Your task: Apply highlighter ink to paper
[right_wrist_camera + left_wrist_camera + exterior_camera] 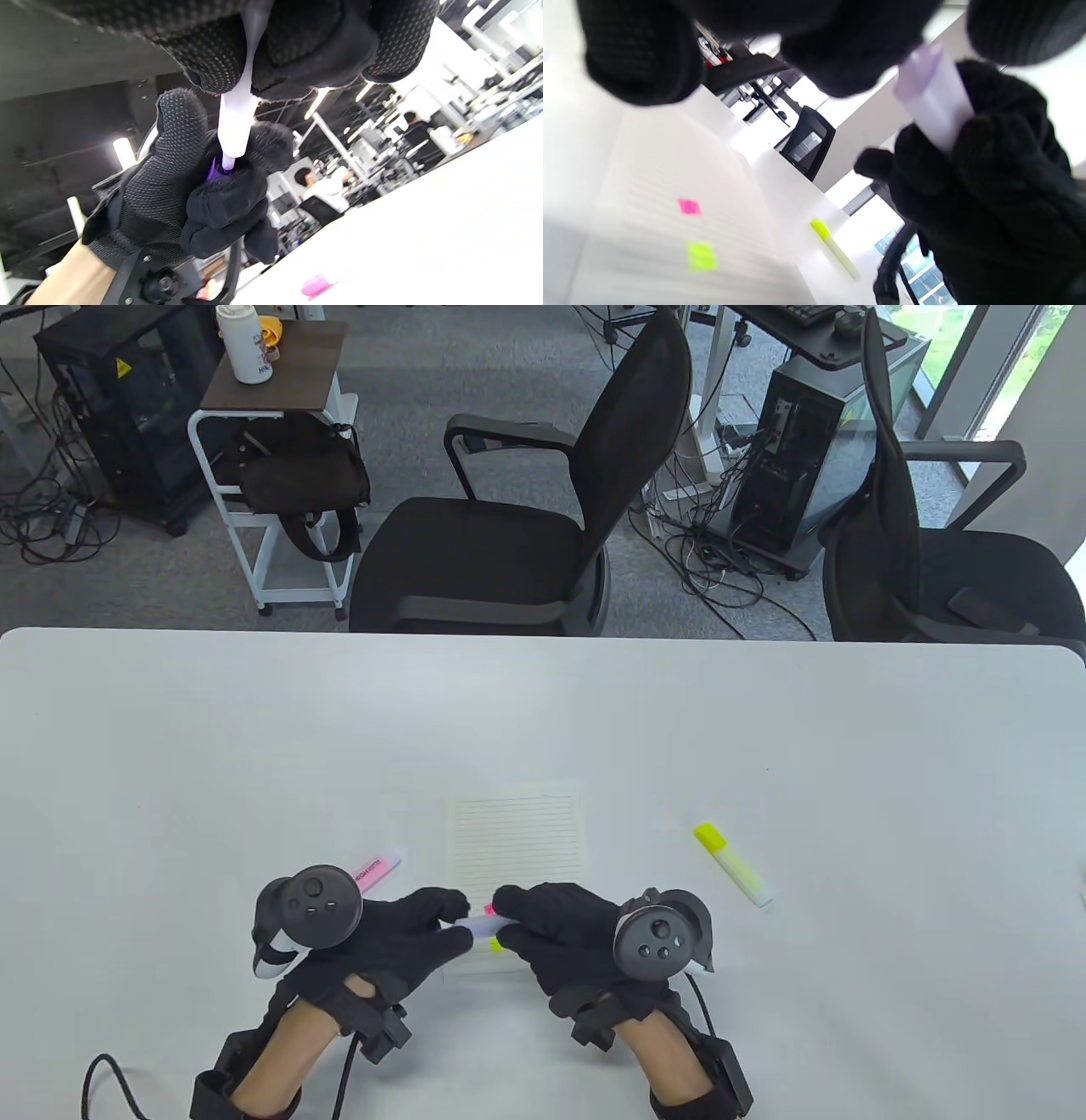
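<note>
- Purple highlighter (477, 927) is held between both hands just above the near edge of the lined paper (517, 840), lying roughly level across the gap between them.
- Right hand (560, 937) curls its fingers round the pale barrel; in the right wrist view the barrel (237, 114) runs down out of that grip toward the other glove.
- Left hand (407, 933) pinches the tip end, where a bit of purple (213, 170) shows at the fingers. Whether that is the cap or the bare nib I cannot tell. Judging by the two opposed grips, this looks like a cap being pulled off or pushed on, one hand steadying while the other works the end.
- Paper lies flat on the white desk (764, 712) straight in front of the person, which keeps it within reach of whichever pen is uncapped.
- Two marks are already on the sheet, a pink patch (689, 206) and a yellow patch (701, 256), so part of the inking seems done and purple would be a third colour.
- Yellow highlighter (733, 865) lies capped on the desk well to the right of the sheet, and a pink highlighter (377, 867) lies just left of it, partly behind the left tracker; both sit off the paper, likely parked out of the way.
</note>
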